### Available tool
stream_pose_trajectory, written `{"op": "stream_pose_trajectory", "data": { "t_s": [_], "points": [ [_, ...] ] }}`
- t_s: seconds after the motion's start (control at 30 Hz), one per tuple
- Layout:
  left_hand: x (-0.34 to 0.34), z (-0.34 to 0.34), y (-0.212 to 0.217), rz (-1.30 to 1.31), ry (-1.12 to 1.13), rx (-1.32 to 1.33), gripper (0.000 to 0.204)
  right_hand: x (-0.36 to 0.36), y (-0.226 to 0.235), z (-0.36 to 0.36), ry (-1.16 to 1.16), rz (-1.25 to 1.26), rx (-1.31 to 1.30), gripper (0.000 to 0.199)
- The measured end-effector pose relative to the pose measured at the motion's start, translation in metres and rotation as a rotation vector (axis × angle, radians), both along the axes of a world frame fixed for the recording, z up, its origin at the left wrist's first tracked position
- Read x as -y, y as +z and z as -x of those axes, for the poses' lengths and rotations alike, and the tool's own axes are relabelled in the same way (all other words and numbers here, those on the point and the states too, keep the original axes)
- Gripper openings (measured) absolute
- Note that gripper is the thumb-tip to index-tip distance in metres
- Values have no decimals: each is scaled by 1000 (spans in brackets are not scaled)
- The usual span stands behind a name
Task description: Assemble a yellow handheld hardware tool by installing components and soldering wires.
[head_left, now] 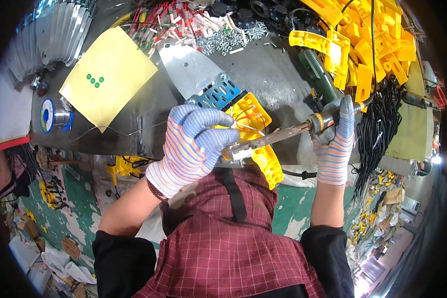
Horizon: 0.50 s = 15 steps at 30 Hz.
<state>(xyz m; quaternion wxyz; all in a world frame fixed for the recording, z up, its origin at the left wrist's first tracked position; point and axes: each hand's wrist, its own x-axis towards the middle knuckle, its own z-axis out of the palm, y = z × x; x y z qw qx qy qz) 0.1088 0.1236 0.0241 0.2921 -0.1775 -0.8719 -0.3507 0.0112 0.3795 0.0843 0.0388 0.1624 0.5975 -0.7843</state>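
The left hand (196, 144), in a striped knit glove of blue, orange and white, is closed over a yellow plastic housing (256, 136) at the near edge of the dark workbench (273, 74), with the fingers curled down over its left side. The housing is an open half-shell, long and narrow, running from the bench edge down toward the person's lap; inside it show thin red and white wires (247, 119) and a small pale terminal part near the glove's fingertips. At its far end the housing joins a blue perforated metal bracket (218, 92), and beyond that a flat, bare-metal blade-like plate (188, 67) lies pointing away across the bench.

The right hand (335, 141), gloved the same way, is wrapped around the orange-and-black handle of a soldering iron (283, 133). The iron's brownish, scorched shaft slants left and down from the handle, and its tip sits at the pale terminal inside the housing, just beside the left glove's fingers.

Around them on the bench: a heap of matching yellow housings (367, 44) at the far right, a bundle of black cords (377, 129) hanging off the right edge, a scatter of small nuts and screws (226, 39), red and white wire leads (169, 25), a yellow sheet with green dots (107, 74), and a spool of solder wire (52, 115) at the left.
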Motion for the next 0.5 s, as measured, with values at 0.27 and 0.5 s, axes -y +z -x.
{"op": "stream_pose_trajectory", "data": {
  "t_s": [0.27, 0.5],
  "points": [
    [-1, -1, 2, 0, 12, 6, 11, 5, 7, 0, -57, 167, 22, 18],
    [-1, -1, 3, -4, 11, 32, 21, -4, -3, 8, -56, 161, 34, 31]
  ]
}}
